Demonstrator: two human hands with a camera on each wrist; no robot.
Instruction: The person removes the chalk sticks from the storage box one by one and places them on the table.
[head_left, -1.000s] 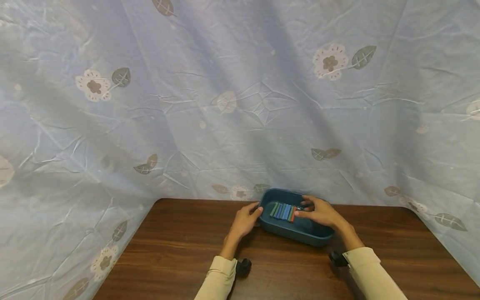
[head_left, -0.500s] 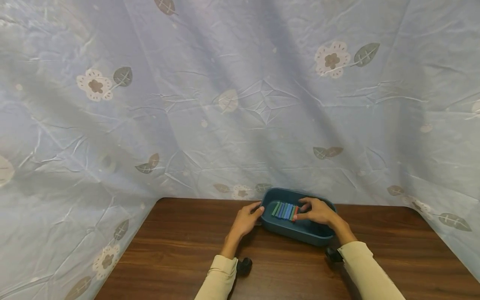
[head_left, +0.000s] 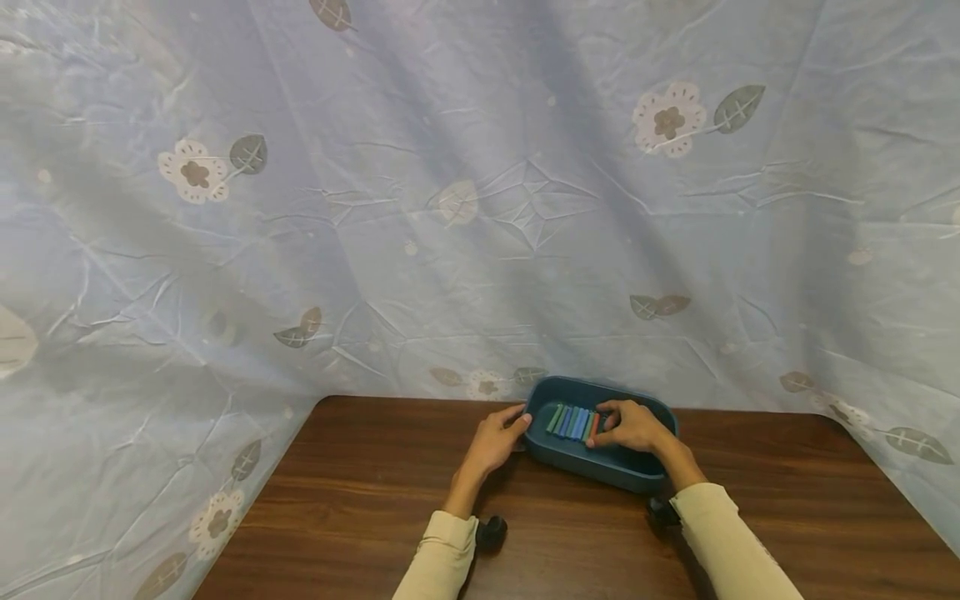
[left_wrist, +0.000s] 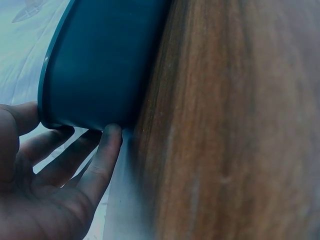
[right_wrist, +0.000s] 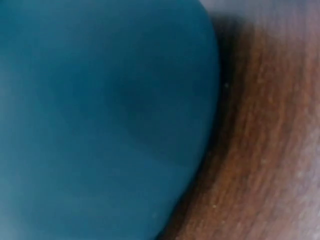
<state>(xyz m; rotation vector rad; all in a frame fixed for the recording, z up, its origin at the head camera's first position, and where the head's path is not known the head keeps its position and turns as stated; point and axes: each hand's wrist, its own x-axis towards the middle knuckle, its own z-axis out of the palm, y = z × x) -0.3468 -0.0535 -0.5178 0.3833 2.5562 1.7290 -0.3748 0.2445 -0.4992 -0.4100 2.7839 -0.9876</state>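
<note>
A dark blue oval tub stands on the table in the head view, with a row of several short green and blue sticks side by side inside. A red stick lies at the right end of this row. My left hand holds the tub's left end, thumb at the rim and fingers against the outer wall in the left wrist view. Reaching over the right side, my right hand holds the red stick by its two ends between thumb and forefinger. The right wrist view has only the blurred tub wall.
The brown wooden table extends on both sides of the tub. A pale blue flowered cloth hangs behind it. Black wrist straps and camera units sit below each cream sleeve.
My right hand has shifted slightly left, its fingers drawing in from a looser spread to the ends of the red stick. The left hand stays at the tub; the head view has shifted slightly.
</note>
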